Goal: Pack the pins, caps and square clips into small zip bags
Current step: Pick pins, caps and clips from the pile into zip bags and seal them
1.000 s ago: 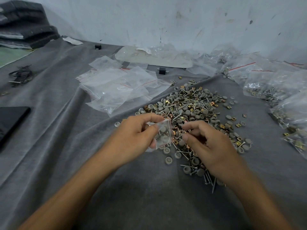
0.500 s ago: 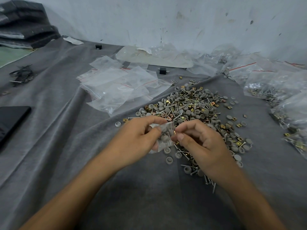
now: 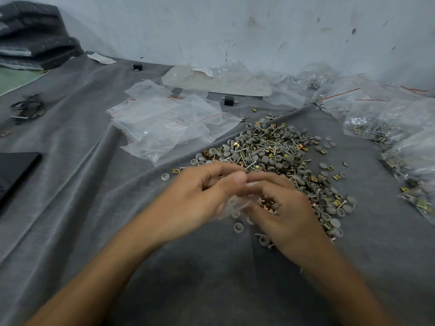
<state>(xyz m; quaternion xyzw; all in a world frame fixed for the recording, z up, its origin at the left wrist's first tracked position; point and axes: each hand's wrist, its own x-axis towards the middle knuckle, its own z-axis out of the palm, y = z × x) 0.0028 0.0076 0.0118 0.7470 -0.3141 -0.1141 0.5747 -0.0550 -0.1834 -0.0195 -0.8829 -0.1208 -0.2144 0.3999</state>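
Zip bag [image 3: 231, 204] is being pinched by the left hand [image 3: 200, 197]; the right hand [image 3: 289, 212] is too blurry, grip can't be told. The pile [image 3: 270, 149] is mostly being left unpacked, with a few filled bags [image 3: 367, 128] at the worktop's right edge.

Grey cloth [image 3: 94, 208] covers the work surface. Near centre, the left hand [image 3: 200, 196] and right hand [image 3: 284, 215] meet fingertip to fingertip. A small zip bag [image 3: 231, 207] hangs motion-blurred beneath them, and the left hand's thumb and fingers pinch its top. What the right hand's curled fingers hold cannot be determined.

Just beyond the hands lies a loose mixed pile [image 3: 270, 154] of grey caps [image 3: 165, 177], steel pins [image 3: 249, 164] and brass square clips [image 3: 175, 171].

Far left of the pile is a heap of empty zip bags [image 3: 169, 123]. Filled bags [image 3: 386, 128] lie along the right edge. A flat black object [image 3: 16, 170] lies at the left edge. A small black block [image 3: 228, 100] sits beyond the empty bags.
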